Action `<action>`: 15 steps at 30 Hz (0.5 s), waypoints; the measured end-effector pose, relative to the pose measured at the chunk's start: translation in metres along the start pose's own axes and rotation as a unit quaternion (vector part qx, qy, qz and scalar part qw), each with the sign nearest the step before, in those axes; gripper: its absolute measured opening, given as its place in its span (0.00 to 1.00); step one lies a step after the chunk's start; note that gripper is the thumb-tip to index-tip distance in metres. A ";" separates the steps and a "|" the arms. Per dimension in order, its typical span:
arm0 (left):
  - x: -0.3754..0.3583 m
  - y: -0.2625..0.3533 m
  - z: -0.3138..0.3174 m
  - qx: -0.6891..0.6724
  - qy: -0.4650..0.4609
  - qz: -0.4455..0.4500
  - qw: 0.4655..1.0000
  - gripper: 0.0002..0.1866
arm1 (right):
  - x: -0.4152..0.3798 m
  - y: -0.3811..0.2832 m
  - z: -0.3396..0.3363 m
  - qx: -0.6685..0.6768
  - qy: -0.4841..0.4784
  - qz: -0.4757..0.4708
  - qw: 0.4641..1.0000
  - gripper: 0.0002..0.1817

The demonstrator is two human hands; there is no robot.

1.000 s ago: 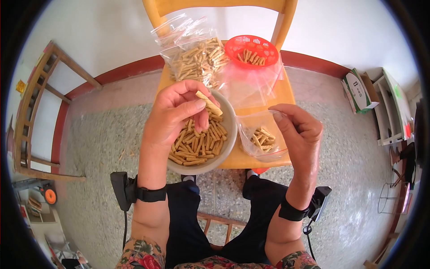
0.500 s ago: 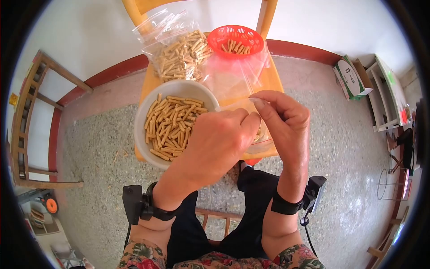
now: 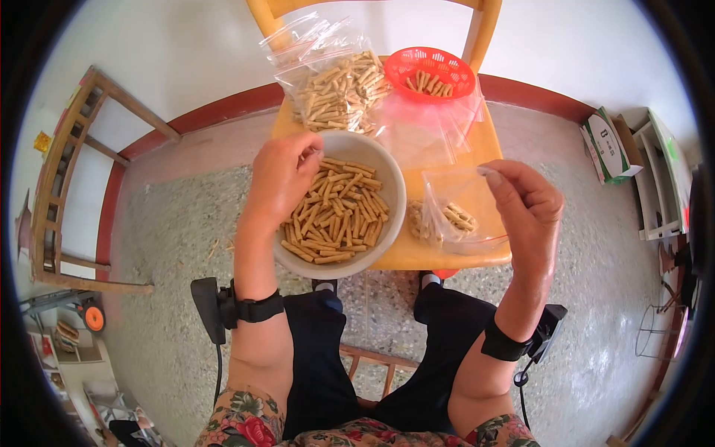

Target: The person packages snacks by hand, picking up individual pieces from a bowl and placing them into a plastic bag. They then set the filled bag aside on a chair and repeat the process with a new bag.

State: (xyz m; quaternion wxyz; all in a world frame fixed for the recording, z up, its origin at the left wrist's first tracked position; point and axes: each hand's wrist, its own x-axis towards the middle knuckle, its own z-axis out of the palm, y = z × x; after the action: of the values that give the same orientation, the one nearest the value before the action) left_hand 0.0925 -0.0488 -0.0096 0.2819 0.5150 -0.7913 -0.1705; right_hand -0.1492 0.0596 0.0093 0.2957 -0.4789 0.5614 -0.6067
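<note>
A round pale bowl [image 3: 396, 195] full of short tan sticks [image 3: 339, 216] stands on the wooden chair seat [image 3: 477, 149]. Over its left rim is my left hand [image 3: 287, 175], fingers curled together; what they hold, if anything, is hidden. My right hand [image 3: 525, 195] pinches the top corner of a clear zip bag [image 3: 462, 212], which rests on the seat with some sticks inside. Behind the bowl lie filled clear bags [image 3: 342, 86]. A red basket [image 3: 430, 67] with several sticks sits at the back right, beside flat clear bags [image 3: 421, 127].
A wooden frame [image 3: 63, 171] leans at the left wall. An open carton [image 3: 611, 149] and a white shelf unit [image 3: 659, 175] stand at the right. An orange-wheeled object [image 3: 93, 318] is at the lower left.
My left hand has moved left, away from the bag and my right hand, to the bowl's left rim. The small bag is now more visible. The whole view has shifted, with the chair further right.
</note>
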 end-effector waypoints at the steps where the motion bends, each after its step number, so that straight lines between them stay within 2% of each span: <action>1: 0.000 -0.006 0.004 0.001 0.001 -0.001 1.000 0.06 | -0.001 -0.003 0.002 -0.020 -0.019 -0.005 1.000 0.04; 3: 0.002 -0.011 0.007 0.045 0.002 0.072 0.996 0.06 | -0.002 -0.003 0.007 -0.015 -0.031 -0.011 0.999 0.04; 7: -0.002 -0.007 0.015 0.042 -0.049 0.061 0.996 0.06 | -0.002 -0.001 0.012 -0.010 -0.051 -0.002 0.999 0.04; 9: -0.004 -0.007 0.023 0.123 -0.075 0.101 0.984 0.05 | -0.002 -0.001 0.012 -0.002 -0.050 -0.003 0.999 0.04; 15: -0.003 -0.009 0.030 0.199 -0.115 0.081 0.970 0.03 | -0.002 -0.003 0.010 0.002 -0.047 -0.013 0.999 0.04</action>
State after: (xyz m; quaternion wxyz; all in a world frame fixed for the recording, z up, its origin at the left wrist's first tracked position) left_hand 0.0813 -0.0501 -0.0387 0.0938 0.4720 -0.8755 -0.0446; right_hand -0.1389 0.0581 0.0105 0.3148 -0.5133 0.5398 -0.5883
